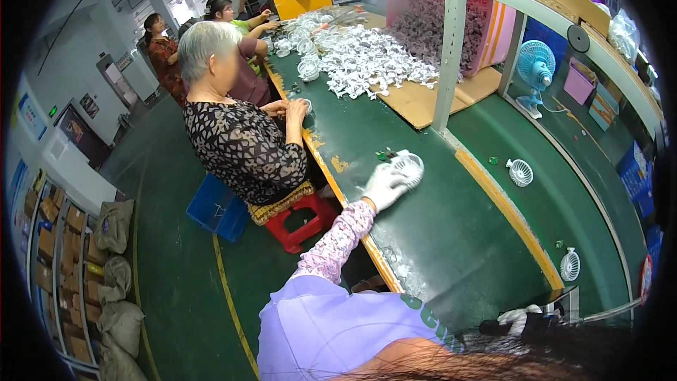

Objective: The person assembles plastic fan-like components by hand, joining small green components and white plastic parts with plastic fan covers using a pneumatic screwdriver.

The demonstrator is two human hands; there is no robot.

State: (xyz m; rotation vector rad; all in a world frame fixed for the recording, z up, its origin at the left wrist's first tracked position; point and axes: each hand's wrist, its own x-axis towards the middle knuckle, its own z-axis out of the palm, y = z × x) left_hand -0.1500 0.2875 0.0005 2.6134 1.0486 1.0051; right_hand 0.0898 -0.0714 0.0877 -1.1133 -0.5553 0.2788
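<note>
My left hand [386, 189], in a white glove, reaches out over the green worktable [451, 233]. Its fingers are closed on a white round fan housing [409, 166] with a ribbed grille. Just beyond the fingertips are small green and dark parts [386, 154]; whether they are joined to the housing I cannot tell. My right hand does not show.
A co-worker [240, 127] sits at the table's left edge, hands on a small part. White plastic parts [374, 63] are heaped farther back. Right of a metal post [453, 42], fan housings [520, 173] lie on a green belt. A blue fan [536, 67] stands beyond.
</note>
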